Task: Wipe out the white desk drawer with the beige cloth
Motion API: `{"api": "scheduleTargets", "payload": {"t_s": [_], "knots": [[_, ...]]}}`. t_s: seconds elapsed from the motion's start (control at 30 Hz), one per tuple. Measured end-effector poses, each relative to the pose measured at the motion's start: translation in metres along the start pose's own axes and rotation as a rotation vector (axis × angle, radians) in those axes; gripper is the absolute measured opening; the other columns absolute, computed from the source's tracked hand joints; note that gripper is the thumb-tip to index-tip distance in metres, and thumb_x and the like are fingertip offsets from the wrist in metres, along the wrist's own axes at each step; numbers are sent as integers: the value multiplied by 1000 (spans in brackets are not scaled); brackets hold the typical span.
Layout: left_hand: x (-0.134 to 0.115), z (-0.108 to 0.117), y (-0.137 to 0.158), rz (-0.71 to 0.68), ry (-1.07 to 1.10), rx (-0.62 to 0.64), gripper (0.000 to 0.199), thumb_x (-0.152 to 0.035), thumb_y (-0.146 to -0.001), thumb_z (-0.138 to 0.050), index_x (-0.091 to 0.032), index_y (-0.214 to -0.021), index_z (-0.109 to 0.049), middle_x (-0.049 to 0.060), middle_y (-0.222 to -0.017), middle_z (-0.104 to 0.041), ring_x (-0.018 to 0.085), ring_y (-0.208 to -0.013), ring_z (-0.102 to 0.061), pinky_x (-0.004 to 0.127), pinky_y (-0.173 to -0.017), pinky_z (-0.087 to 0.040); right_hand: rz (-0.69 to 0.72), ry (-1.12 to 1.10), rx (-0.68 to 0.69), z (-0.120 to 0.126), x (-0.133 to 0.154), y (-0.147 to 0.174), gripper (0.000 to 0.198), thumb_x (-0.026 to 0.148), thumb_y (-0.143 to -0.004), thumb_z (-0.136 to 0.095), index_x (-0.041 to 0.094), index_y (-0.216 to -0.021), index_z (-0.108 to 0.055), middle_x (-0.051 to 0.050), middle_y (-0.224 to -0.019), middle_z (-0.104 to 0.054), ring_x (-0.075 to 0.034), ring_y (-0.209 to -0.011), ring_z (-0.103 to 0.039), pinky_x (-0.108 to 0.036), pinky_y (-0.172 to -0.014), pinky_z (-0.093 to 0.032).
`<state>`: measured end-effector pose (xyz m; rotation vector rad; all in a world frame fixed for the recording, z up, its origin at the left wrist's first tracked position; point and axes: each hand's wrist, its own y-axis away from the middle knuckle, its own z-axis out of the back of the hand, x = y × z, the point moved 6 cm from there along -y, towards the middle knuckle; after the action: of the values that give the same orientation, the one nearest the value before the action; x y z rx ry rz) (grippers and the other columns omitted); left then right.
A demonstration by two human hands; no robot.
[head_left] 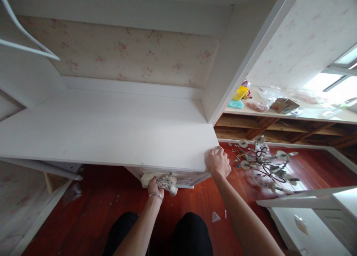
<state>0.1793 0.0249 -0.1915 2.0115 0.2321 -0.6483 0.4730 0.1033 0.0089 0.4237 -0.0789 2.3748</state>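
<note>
My left hand (155,187), with a bangle at the wrist, is closed on a pale patterned cloth (167,181). The cloth lies against the front of the drawer unit (189,178) below the desktop. My right hand (219,161) grips the right front corner of the white desk (125,129), fingers curled over its side edge. Part of the drawer front is hidden behind the cloth and left hand.
A chandelier (270,167) lies on the red wooden floor (95,211) at right. Behind it, a low wooden cabinet (306,116) holds bags and a cardboard box (284,105). White furniture (312,226) stands lower right; a white cable (28,46) hangs upper left.
</note>
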Motion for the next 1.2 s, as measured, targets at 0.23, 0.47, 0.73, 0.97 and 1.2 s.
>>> {"api": "scheduleTargets", "payload": {"t_s": [0.23, 0.47, 0.73, 0.97, 1.2], "knots": [[-75, 9, 31, -27, 89, 39, 34, -3, -72, -55, -15, -103, -61, 1, -79, -67, 14, -71, -66, 32, -77, -54, 0, 2, -8, -1, -1, 0, 49, 47, -92, -23, 26, -133, -41, -13, -123, -55, -32, -109, -54, -46, -84, -43], [-86, -18, 108, 52, 183, 311, 37, -2, -70, -52, -18, -102, -63, 3, -89, -70, 20, -88, -68, 39, -87, -54, 13, -8, 0, 1, -1, 1, 49, 46, -92, -22, 25, -131, -42, -14, -122, -56, -32, -109, -54, -46, -84, -43], [15, -56, 153, 356, 63, 413, 13, -6, -67, -57, -12, -77, -63, 7, -74, -69, 20, -71, -68, 36, -70, -56, 10, -20, 9, 7, 2, 4, 49, 45, -92, -22, 25, -131, -42, -14, -122, -56, -33, -109, -53, -46, -85, -43], [110, -68, 145, 468, 55, 424, 16, -15, -68, -65, -11, -84, -65, 7, -78, -71, 20, -71, -68, 32, -67, -54, 19, -22, 15, 8, 3, 6, 48, 46, -93, -21, 25, -131, -42, -14, -122, -55, -31, -109, -53, -45, -85, -41], [106, -30, 62, 328, 61, 183, 18, -10, -70, -60, -14, -87, -62, 4, -75, -69, 18, -69, -68, 35, -74, -55, 19, -10, 14, 10, 4, 6, 47, 45, -93, -22, 25, -130, -43, -14, -120, -56, -30, -106, -54, -44, -84, -42]]}}
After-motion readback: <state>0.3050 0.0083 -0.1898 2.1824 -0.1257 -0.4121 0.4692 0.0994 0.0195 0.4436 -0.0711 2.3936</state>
